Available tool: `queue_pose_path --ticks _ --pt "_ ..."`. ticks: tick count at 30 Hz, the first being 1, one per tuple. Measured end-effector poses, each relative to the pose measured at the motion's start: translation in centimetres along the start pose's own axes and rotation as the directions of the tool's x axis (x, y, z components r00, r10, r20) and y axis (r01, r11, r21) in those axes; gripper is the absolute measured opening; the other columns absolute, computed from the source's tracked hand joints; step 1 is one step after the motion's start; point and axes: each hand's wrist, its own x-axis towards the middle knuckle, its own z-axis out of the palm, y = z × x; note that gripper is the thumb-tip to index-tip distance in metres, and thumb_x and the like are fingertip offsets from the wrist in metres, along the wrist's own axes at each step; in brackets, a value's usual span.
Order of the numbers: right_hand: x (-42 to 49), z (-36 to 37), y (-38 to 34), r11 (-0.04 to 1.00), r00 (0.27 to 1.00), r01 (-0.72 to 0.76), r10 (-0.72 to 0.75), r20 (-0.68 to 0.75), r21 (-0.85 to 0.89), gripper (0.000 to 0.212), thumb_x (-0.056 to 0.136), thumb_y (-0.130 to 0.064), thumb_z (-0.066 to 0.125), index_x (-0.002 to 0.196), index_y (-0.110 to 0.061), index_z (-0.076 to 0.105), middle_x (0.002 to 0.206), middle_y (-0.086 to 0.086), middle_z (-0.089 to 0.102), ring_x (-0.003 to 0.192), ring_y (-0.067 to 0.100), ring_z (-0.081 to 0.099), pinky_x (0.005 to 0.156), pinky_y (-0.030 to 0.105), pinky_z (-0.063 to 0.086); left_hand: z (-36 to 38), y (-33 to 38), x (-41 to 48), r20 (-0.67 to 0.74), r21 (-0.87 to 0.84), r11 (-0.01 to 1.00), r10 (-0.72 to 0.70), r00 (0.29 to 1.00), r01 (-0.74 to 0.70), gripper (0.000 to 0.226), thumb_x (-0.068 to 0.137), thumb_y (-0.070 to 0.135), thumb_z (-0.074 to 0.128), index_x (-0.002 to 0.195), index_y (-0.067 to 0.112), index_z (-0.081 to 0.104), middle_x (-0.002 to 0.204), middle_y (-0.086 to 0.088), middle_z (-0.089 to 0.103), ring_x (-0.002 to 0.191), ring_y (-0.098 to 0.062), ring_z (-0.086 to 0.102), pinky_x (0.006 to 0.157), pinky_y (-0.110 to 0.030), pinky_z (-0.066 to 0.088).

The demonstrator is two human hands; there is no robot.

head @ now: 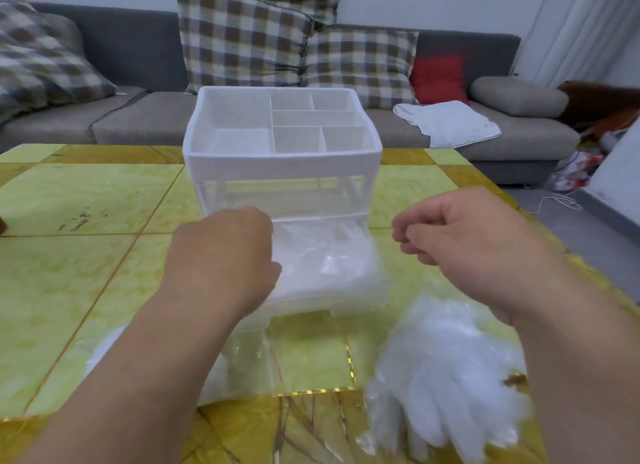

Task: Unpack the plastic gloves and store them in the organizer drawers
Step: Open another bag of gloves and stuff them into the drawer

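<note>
I see the left hand (pixel 225 255) at the near left corner of the pulled-out lower drawer (pixel 332 299) of the white organizer (pixel 282 165); its back faces me and its fingers are hidden, so I cannot tell whether they grip anything. The right hand (pixel 460 235) hangs in the air off the drawer's right side, fingers loosely curled with nothing visible in them. The two hands are well apart, with the drawer between them.

The drawer is filled with gloves (pixel 322 255): thin, crinkled, milky-clear film, blurred into one pale mass. A second heap of gloves (pixel 446 363) lies on the yellow-green counter (pixel 86 203) below the right wrist, with several flat translucent fingers fanned toward me. A clear wrapper (pixel 249 352) lies flat on the counter beside the left forearm. The organizer's upper drawer is closed; its open top tray is split into compartments, just beyond both hands.
</note>
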Motion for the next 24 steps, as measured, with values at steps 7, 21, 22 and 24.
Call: queue_pose_path --ticks 7,21,22,24 --pt "-0.7 -1.3 8.8 0.975 0.975 -0.214 0.21 -0.067 -0.065 0.027 0.088 -0.009 0.059 0.074 -0.031 0.068 0.084 -0.005 0.074 0.082 0.018 0.071 0.081 0.045 0.059 1.1 8.7 -4.3 -0.121 -0.508 0.835 0.172 0.978 -0.21 0.013 0.092 0.029 0.058 0.089 0.028 0.071 0.074 0.011 0.068 0.076 -0.014 0.063 0.073 -0.036 0.053" --pt "-1.1 -1.2 12.3 0.874 0.881 -0.339 0.425 0.208 -0.347 0.04 0.094 -0.01 0.052 0.13 0.006 0.055 0.129 0.021 0.061 0.115 0.037 0.061 0.09 0.043 0.054 9.6 11.6 -7.4 0.307 -0.331 0.861 0.486 0.818 -0.387 0.115 0.066 0.066 0.075 0.156 0.036 0.011 0.159 0.016 0.022 0.145 -0.011 0.021 0.119 -0.027 0.023" --pt "-1.0 -1.3 12.4 0.888 0.879 -0.358 0.425 0.217 -0.288 0.039 0.093 -0.011 0.054 0.127 0.007 0.056 0.124 0.022 0.062 0.11 0.038 0.063 0.082 0.043 0.055 9.8 11.7 -7.4 0.27 -0.319 0.864 0.476 0.837 -0.389 0.107 0.069 0.065 0.073 0.155 0.037 0.016 0.154 0.016 0.029 0.141 -0.011 0.028 0.116 -0.026 0.027" --pt "-1.1 -1.5 12.5 0.908 0.876 -0.4 0.419 0.24 -0.126 0.032 0.093 -0.013 0.058 0.118 0.006 0.057 0.113 0.021 0.063 0.094 0.036 0.067 0.073 0.044 0.058 10.1 11.8 -7.5 0.193 -0.342 0.87 0.434 0.88 -0.354 0.08 0.078 0.06 0.066 0.147 0.041 0.031 0.14 0.018 0.044 0.129 -0.01 0.042 0.106 -0.025 0.037"
